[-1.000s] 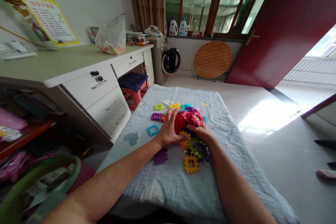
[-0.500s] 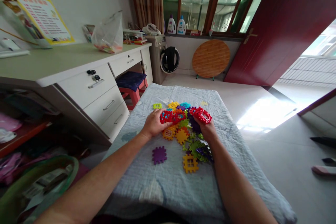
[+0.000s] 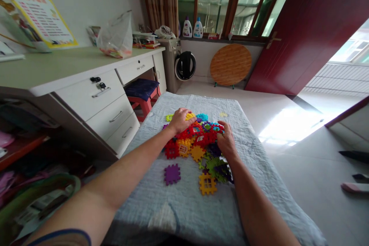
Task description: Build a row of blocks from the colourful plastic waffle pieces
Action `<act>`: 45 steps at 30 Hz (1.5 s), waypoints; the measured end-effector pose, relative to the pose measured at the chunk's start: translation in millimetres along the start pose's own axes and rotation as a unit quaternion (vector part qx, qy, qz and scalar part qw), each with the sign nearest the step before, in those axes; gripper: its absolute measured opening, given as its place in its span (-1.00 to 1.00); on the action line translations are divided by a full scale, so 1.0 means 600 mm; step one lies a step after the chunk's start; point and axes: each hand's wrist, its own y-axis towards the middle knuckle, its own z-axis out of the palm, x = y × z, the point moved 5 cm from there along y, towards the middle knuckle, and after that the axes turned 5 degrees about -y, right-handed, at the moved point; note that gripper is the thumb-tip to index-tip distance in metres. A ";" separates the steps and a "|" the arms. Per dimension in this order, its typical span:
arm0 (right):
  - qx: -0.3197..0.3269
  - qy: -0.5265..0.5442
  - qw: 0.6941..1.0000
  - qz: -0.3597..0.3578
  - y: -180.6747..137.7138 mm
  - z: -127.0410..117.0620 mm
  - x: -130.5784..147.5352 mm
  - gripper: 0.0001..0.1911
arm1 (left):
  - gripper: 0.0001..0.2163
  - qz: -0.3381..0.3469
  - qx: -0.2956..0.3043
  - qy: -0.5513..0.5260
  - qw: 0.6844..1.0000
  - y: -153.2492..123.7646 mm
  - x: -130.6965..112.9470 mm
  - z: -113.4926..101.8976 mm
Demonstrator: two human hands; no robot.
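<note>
A pile of plastic interlocking building pieces lies on the cloth-covered table, with red pieces (image 3: 202, 138) on top. My left hand (image 3: 181, 120) rests over the pile's back left part, its fingers stretched out and touching the pieces. At the pile's right edge is my right hand (image 3: 227, 140), thumb and fingers apart beside the red pieces. Nearer to me lie a purple square piece (image 3: 172, 174) and a yellow window piece (image 3: 207, 184). Green pieces (image 3: 215, 166) and an orange-yellow square (image 3: 197, 153) sit at the pile's front. Some pieces under my left hand are hidden.
Pale blue-grey cloth (image 3: 201, 215) covers the table. To the left stand a desk (image 3: 86, 65) with drawers and a red stool (image 3: 146, 103) with a dark cushion. A washing machine (image 3: 173, 63) and a round wooden tabletop (image 3: 230, 64) are at the back.
The red pieces in both hands have been let go onto the pile, spreading across its middle and left. My left hand moved up and right over them; the right hand's fingers opened.
</note>
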 end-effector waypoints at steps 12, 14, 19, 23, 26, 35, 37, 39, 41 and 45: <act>0.008 -0.001 0.999 0.042 0.003 0.005 -0.046 -0.68 | -0.14 -0.086 0.258 0.077 0.959 0.138 -0.011 0.142; 0.012 0.002 0.999 0.044 0.003 0.006 -0.046 -0.69 | -0.21 -0.075 0.263 0.087 0.958 0.144 -0.018 0.149; 0.022 0.022 0.998 0.059 0.004 0.008 -0.044 -0.68 | -0.46 -0.042 0.275 0.062 0.958 0.143 -0.028 0.134; 0.028 0.033 0.997 0.061 0.004 0.008 -0.040 -0.68 | -0.72 -0.002 0.265 0.012 0.964 0.121 -0.034 0.091; 0.028 0.038 0.997 0.062 0.004 0.008 -0.037 -0.68 | -0.80 0.028 0.275 -0.119 0.954 0.090 -0.036 0.046; 0.013 0.004 0.998 0.057 0.004 0.002 -0.036 -0.65 | -0.51 -0.086 0.333 -0.245 0.906 0.046 0.043 -0.022; 0.013 -0.042 0.997 0.060 0.003 0.001 -0.038 -0.61 | -0.43 -0.115 0.302 -0.215 0.922 0.060 0.063 -0.006; 0.021 -0.094 0.993 0.072 0.001 -0.001 -0.041 -0.57 | -0.38 -0.149 0.263 -0.151 0.941 0.075 0.077 0.016; 0.032 -0.131 0.988 0.076 -0.002 -0.002 -0.041 -0.52 | -0.37 -0.162 0.243 -0.082 0.953 0.087 0.080 0.040; 0.052 -0.160 0.983 0.072 -0.005 -0.003 -0.038 -0.46 | -0.31 -0.156 0.231 -0.034 0.960 0.099 0.071 0.075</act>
